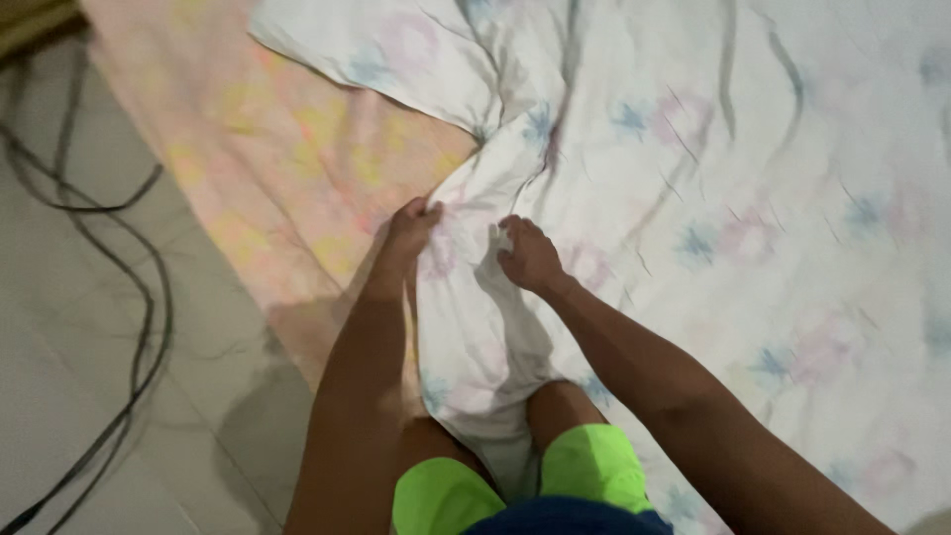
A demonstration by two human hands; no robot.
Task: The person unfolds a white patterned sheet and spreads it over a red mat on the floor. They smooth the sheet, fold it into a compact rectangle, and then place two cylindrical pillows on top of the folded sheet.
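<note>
Your left hand point(411, 223) and right hand point(530, 256) each pinch a gathered fold of the white floral cotton sheet point(693, 198), bunching it over the pink flowered mattress point(287, 168) edge.

A single head-worn camera looks steeply down from close above the white flowered sheet point(693, 198), knees at the bottom edge.

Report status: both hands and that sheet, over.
Left hand pinching edge of the white floral sheet. Right hand gripping a fold beside it. Pink mattress exposed left; black cables on floor.
</note>
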